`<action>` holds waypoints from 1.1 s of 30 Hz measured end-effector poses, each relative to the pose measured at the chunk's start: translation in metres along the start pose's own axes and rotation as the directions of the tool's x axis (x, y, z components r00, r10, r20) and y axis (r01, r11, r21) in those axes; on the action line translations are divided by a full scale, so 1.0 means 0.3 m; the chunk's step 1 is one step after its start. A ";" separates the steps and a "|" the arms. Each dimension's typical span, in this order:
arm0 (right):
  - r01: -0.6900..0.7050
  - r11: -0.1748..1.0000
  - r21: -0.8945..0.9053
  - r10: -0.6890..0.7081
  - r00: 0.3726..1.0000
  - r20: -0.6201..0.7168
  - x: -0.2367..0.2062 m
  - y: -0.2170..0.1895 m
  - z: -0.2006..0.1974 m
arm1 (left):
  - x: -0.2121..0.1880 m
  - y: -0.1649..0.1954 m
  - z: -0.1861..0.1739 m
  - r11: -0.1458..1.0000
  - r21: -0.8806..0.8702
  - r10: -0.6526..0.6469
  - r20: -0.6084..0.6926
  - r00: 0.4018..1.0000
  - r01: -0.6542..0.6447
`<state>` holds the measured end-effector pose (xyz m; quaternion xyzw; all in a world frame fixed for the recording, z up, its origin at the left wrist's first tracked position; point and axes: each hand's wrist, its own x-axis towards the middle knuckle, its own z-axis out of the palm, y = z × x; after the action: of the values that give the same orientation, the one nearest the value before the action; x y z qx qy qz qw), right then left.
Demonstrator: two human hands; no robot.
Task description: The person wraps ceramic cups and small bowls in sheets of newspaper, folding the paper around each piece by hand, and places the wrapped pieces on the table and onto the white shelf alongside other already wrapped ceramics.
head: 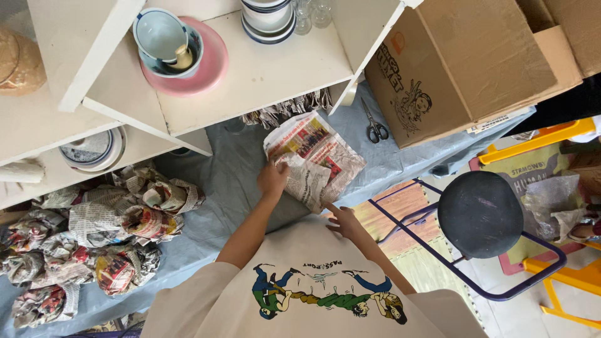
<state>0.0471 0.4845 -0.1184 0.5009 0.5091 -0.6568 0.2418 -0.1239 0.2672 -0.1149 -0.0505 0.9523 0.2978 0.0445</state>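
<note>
A crumpled newspaper sheet (316, 159) lies folded over itself on a blue-grey cloth (231, 178) on the floor. My left hand (272, 179) grips the sheet at its left edge, fingers closed on a fold. My right hand (343, 220) rests at the sheet's near corner with its fingers spread, one fingertip touching the paper. Whatever sits inside the folds is hidden.
Several newspaper-wrapped bundles (94, 244) are piled at the left. A cream shelf (263, 75) above holds bowls on a pink plate (206, 69) and stacked dishes (268, 19). Scissors (375, 128) lie beside a cardboard box (463, 62). A black round stool (481, 213) stands at the right.
</note>
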 end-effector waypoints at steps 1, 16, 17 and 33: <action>-0.002 1.000 -0.007 0.002 0.994 0.109 0.000 0.006 0.006 | -0.006 0.004 0.000 0.999 -0.006 -0.034 0.003 0.999 0.034; 0.706 0.703 -0.088 -0.708 0.682 -0.183 0.083 -0.162 0.235 | -0.097 -0.131 -0.013 0.806 -0.592 0.103 0.165 0.981 0.015; 0.661 0.749 0.036 -0.646 0.742 -0.178 0.081 -0.168 0.237 | -0.104 -0.129 -0.012 0.855 -0.514 0.045 0.200 0.979 0.065; 0.617 0.782 0.088 -0.600 0.783 -0.163 0.074 -0.236 0.343 | -0.134 -0.039 -0.024 0.928 -0.272 -0.230 0.117 0.966 0.254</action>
<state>-0.0622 0.4207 -0.1103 0.3653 0.6115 -0.7000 -0.0512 -0.0829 0.2563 -0.1111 -0.1610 0.8833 0.4257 0.1127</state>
